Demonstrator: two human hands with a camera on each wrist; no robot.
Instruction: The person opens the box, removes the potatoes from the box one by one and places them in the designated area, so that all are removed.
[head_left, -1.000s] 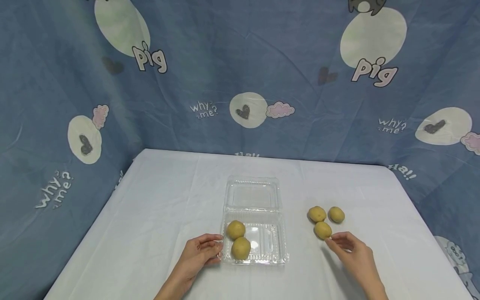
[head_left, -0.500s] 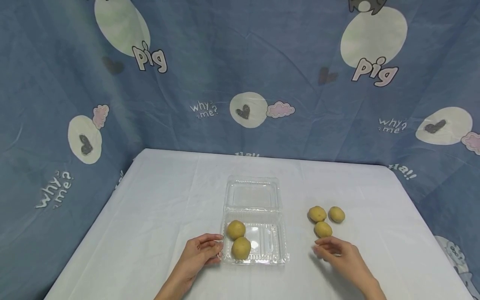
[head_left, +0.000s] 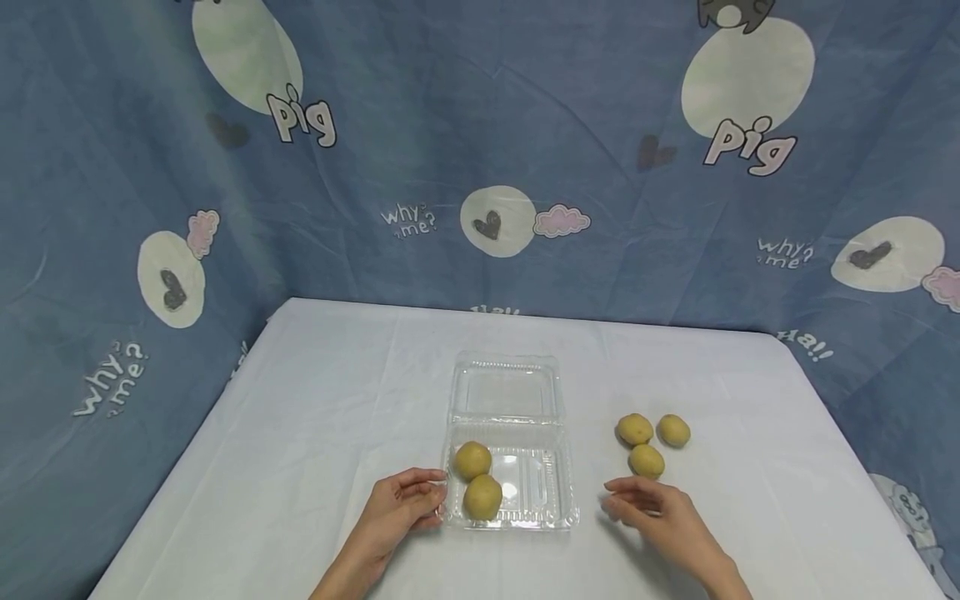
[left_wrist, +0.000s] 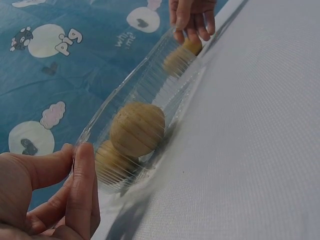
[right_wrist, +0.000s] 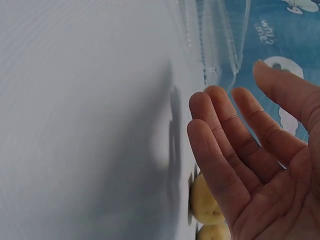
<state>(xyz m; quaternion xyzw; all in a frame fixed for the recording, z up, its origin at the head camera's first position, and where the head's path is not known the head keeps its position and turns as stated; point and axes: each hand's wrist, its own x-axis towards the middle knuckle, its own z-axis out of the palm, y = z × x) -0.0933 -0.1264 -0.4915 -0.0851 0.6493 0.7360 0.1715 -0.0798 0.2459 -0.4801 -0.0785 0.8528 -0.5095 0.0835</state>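
Note:
In the head view, a clear plastic clamshell box (head_left: pixel 538 492) lies with its lid (head_left: pixel 504 390) folded back. Two potatoes, a rear one (head_left: pixel 472 460) and a front one (head_left: pixel 482 497), sit along the box's left side. My left hand (head_left: pixel 405 504) pinches the box's left rim between thumb and forefinger, as the left wrist view shows. Between the box and the loose potatoes is my right hand (head_left: pixel 660 518), held above the cloth. Its fingers are loosely bent and hold nothing in the right wrist view, where its palm (right_wrist: pixel 280 200) shows.
Three loose potatoes lie to the right of the box: one at left (head_left: pixel 634 429), one at right (head_left: pixel 674 431) and one in front (head_left: pixel 647 461). A white cloth (head_left: pixel 337 400) covers the table. Behind it hangs a blue printed curtain (head_left: pixel 420 100).
My right hand has moved left, away from the front loose potato and toward the box, carrying nothing. My left hand, the box and the potatoes stay where they were.

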